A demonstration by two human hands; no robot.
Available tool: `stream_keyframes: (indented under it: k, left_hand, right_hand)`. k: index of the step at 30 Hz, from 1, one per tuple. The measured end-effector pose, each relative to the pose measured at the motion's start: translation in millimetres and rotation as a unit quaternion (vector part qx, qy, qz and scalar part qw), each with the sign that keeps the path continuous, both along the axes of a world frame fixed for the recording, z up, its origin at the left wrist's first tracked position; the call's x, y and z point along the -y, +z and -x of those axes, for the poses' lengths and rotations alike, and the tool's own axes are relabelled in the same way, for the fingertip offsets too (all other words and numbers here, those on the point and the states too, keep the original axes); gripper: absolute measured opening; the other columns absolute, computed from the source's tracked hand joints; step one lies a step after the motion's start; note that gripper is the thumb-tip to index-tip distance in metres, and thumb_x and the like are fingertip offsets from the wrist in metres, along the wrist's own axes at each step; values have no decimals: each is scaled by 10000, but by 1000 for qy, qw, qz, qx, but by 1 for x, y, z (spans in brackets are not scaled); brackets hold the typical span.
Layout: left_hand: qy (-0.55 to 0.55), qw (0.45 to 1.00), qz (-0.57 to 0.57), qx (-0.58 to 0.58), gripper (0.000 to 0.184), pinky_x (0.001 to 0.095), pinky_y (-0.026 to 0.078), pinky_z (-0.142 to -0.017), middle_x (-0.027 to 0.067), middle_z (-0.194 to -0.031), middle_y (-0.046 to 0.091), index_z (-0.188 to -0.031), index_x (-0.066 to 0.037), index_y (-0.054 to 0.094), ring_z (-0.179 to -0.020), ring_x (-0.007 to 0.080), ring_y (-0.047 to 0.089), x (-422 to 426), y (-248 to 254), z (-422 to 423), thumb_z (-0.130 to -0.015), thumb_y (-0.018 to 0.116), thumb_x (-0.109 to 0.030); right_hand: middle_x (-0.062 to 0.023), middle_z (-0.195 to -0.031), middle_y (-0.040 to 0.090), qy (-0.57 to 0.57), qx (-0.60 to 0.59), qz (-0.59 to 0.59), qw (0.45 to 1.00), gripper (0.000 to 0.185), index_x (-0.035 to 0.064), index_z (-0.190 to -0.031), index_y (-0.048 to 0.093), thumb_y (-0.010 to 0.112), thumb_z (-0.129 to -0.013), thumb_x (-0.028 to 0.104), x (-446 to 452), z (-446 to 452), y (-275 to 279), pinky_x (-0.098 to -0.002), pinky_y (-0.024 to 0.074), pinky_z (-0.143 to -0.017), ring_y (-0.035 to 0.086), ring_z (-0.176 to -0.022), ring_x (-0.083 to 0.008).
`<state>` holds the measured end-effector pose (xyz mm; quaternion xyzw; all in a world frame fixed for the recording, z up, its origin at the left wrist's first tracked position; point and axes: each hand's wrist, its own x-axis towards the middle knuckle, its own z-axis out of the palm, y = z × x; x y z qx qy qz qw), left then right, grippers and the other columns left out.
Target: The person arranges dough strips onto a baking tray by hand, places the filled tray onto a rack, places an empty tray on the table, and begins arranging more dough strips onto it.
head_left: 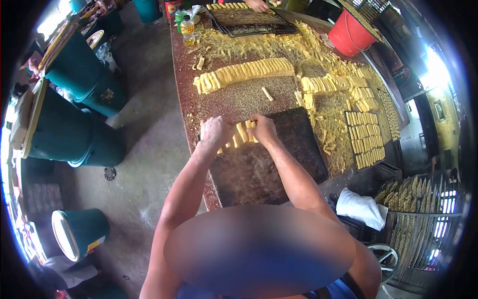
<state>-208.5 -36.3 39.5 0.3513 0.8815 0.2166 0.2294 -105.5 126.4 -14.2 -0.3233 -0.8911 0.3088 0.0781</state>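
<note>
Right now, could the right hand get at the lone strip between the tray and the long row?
Probably yes: the strip lies just ahead of the right hand, nothing standing between, though its fingers are at other strips.

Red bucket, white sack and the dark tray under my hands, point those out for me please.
Red bucket [341, 34]: head view, on its outer side wall.
White sack [359, 208]: head view, middle of its crumpled surface.
Dark tray [251, 174]: head view, on a bare part of its flat surface.

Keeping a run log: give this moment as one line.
left hand: at yellow strips; right hand: at same strips; dark tray: strips along far edge; long strip row: beyond tray
</note>
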Motion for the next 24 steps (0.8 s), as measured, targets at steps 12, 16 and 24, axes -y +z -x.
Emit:
stream_keyframes:
  k: [12,16,24]
  left_hand:
    - [-66,959,-157,-227,562,457,346,-998,14,-1191,636,-1148,-163,691,-1176,258,529,4,-45,-52,-643,829,-368]
    - [-54,963,-120,-235,604,450,335,-1016,19,-1211,633,-1163,-158,688,-1186,261,527,16,-48,-51,-617,838,-372]
    - [39,951,-150,-268,574,462,369,-959,39,-1115,663,-1168,-157,678,-1078,269,576,9,-49,-55,-648,843,-338]
  right_hand:
    - [-111,-856,724,66,-28,-7,997,469,83,-1090,679,851,-666,182,-52,-14,-24,-349,560,-765,710,-832,-255]
    - [-137,-902,724,86,-72,61,992,355,64,-997,707,833,-679,156,-54,-12,-29,-358,557,-777,710,-872,-267]
    - [-150,-878,723,31,-178,91,979,253,49,-951,728,767,-780,231,-93,-53,21,-348,560,-750,713,-848,-265]
